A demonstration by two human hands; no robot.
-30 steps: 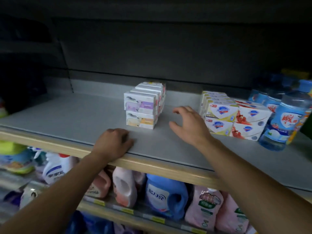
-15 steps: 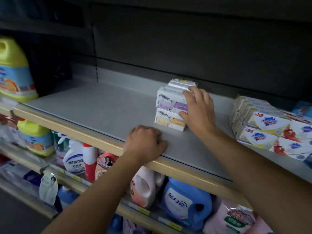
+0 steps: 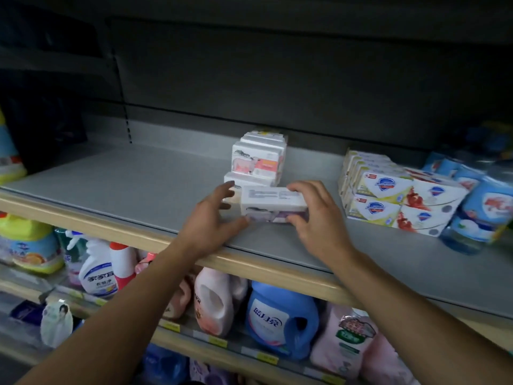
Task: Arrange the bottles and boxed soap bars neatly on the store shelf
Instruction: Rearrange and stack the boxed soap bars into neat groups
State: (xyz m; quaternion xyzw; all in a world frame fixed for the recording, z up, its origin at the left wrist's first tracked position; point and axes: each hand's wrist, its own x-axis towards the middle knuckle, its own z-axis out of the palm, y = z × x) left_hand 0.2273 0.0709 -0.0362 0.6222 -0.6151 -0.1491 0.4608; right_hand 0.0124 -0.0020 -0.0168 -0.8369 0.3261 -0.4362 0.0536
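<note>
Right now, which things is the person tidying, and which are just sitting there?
Being tidied:
- purple soap box, held between left hand and right hand
- soap box stack
- blue-logo soap boxes
- water bottles
- grey shelf

Just sitting there:
- blue detergent jug
- spray bottle

What we cannot make out on the grey shelf

The print on the white-and-purple soap box [image 3: 273,205] is blurred; our left hand [image 3: 211,226] hides part of the white box [image 3: 236,180] behind it. At the shelf's right edge, the blue-labelled clear plastic bottles [image 3: 483,215] smear and are cut off, as is the yellow jug [image 3: 8,162] at left.
</note>
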